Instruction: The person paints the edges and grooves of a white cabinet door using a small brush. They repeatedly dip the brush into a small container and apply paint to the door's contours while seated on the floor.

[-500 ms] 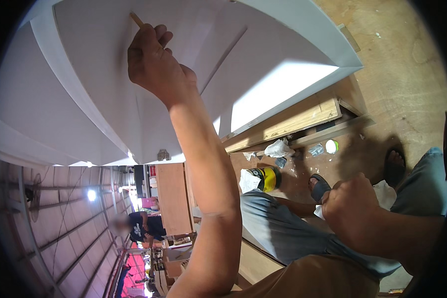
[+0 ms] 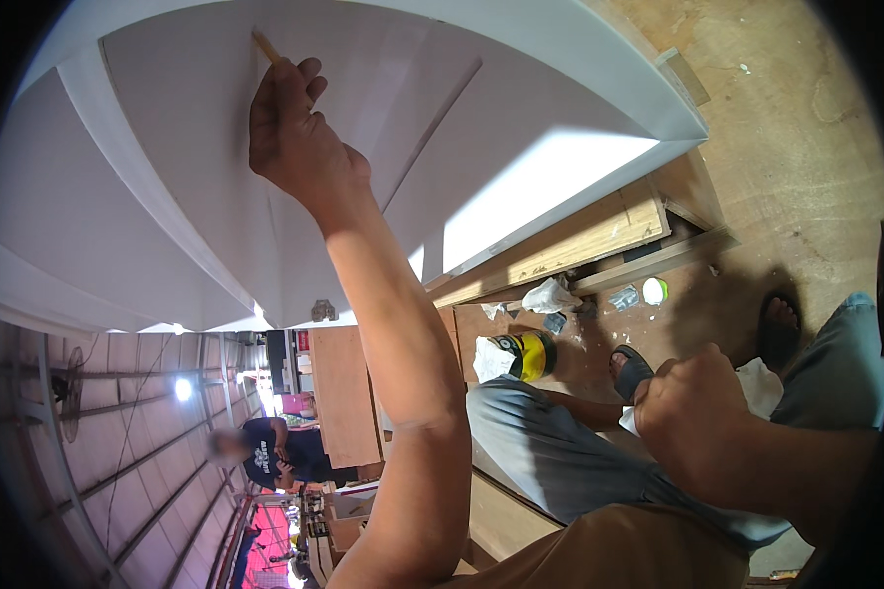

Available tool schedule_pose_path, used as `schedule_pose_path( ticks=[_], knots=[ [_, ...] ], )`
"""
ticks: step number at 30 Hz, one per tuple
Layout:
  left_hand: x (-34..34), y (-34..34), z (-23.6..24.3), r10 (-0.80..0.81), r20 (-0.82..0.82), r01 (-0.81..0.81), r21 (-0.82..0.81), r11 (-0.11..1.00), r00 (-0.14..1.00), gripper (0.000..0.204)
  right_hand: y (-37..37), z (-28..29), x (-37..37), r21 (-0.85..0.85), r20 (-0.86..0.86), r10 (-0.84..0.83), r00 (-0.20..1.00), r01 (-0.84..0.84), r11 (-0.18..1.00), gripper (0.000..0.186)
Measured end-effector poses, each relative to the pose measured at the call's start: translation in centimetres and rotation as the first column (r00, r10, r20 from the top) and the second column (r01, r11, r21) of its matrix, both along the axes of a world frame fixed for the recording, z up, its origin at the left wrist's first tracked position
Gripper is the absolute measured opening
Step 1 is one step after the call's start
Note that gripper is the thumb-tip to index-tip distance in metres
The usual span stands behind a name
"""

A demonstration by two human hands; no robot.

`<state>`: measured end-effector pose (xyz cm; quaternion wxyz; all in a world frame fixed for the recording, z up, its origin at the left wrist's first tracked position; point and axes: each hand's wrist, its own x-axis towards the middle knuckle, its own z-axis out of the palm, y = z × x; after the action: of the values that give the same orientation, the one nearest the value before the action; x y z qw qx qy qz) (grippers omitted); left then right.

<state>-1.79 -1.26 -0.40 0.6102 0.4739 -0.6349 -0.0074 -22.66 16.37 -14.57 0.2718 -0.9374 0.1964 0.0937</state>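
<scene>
Left arm raised, I pinch a thin tan wooden stick in my left hand, its tip at the broad, smooth white panel toward the top edge of the large white cabinet; whether tip and panel touch, I cannot tell. My right hand is closed in a fist above my lap, gripping a crumpled white sheet, paper or cloth, that shows on both sides of it.

A hard-edged patch of bright light falls across the panel near the cabinet's right-hand corner, while the rest lies in grey-violet shade. A narrow dark line runs slantwise over it, and a small metal hinge sits at the lower edge, just beside my forearm.

Along the cabinet's side runs a pale raw-wood frame. On the brown, scuffed floor near that frame lie a crumpled white wad and a round white lid with a green rim; a yellow-and-black can stands near my blue jeans.

Beyond, turned sideways in view, a person in a dark shirt stands under a metal-ribbed roof, near a plain brown wooden cabinet, with a bright lamp overhead.
</scene>
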Motion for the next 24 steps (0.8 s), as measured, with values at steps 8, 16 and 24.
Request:
schedule_pose_path(
  ticks=[8, 16, 24],
  knots=[
    [0.3, -0.3, -0.2, -0.067, 0.015, 0.068, -0.038, 0.997, 0.998, 0.018, 0.1, 0.2, -0.1, -0.021, 0.006, -0.02, 1.0, 0.02, 1.0, 0.017],
    [1.2, 0.2, -0.8, -0.026, 0.009, 0.026, -0.012, 1.0, 1.0, 0.024, 0.2, -0.1, 0.0, -0.039, 0.047, -0.026, 0.999, 0.027, 0.999, 0.016],
    [1.0, -0.1, -1.1, -0.078, -0.042, 0.078, -0.003, 0.997, 0.996, 0.023, 0.0, 0.1, -0.1, -0.046, 0.041, -0.035, 0.999, 0.037, 0.998, 0.015]
  ],
)
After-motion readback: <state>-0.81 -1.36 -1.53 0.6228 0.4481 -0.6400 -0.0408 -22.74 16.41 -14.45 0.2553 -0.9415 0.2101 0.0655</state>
